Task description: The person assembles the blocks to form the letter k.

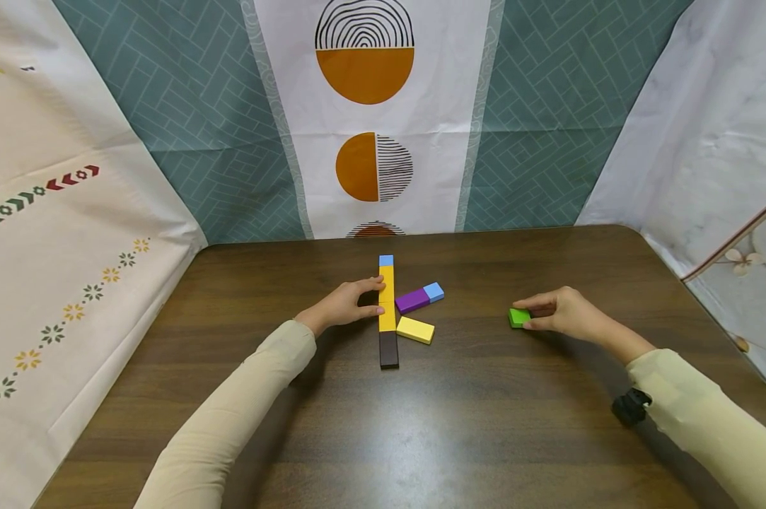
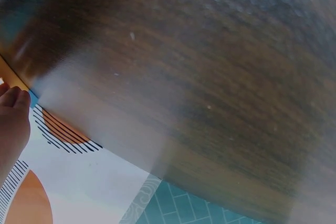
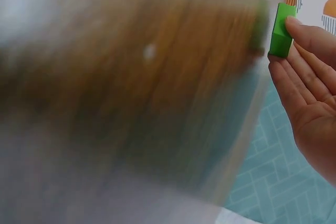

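My left hand (image 1: 341, 305) touches the row's left side, thumb by the lower orange block (image 1: 387, 317) and fingertips by the upper orange block (image 1: 387, 283). A blue block (image 1: 386, 260) heads this straight row and a black block (image 1: 389, 350) ends it. In the left wrist view only part of the left hand (image 2: 13, 121) shows, at the edge. Off to the right, my right hand (image 1: 564, 312) pinches a small green block (image 1: 518, 318) between thumb and fingers. The right wrist view shows the thumb on one face of that green block (image 3: 282, 27).
Just right of the row, a purple block (image 1: 412, 301) lies slanted, end to end with a light blue block (image 1: 433, 291). Below them lies a pale yellow block (image 1: 416, 329). Patterned cloths hang behind the brown table (image 1: 472, 424) and at both sides.
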`<move>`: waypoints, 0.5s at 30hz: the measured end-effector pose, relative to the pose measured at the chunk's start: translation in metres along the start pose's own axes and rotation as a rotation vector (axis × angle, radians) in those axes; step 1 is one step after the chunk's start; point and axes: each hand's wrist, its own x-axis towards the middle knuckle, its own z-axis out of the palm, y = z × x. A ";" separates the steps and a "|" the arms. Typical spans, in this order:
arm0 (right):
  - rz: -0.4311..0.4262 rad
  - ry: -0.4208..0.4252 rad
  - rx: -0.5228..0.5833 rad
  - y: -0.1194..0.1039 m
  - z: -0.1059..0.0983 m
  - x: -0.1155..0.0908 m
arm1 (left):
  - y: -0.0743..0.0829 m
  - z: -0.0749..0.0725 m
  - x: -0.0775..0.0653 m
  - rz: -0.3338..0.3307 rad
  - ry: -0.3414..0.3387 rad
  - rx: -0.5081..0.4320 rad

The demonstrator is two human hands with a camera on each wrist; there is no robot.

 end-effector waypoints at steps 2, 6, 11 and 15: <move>-0.013 0.002 0.009 -0.003 0.002 0.002 | 0.000 0.000 0.000 0.002 -0.001 0.000; -0.048 -0.001 0.041 -0.009 0.006 0.006 | 0.000 0.000 0.000 0.007 0.002 -0.005; -0.068 -0.008 0.067 -0.018 0.013 0.013 | 0.000 0.000 -0.001 -0.002 -0.003 -0.007; -0.071 -0.014 0.086 -0.025 0.019 0.018 | 0.001 0.000 -0.001 -0.010 -0.003 -0.009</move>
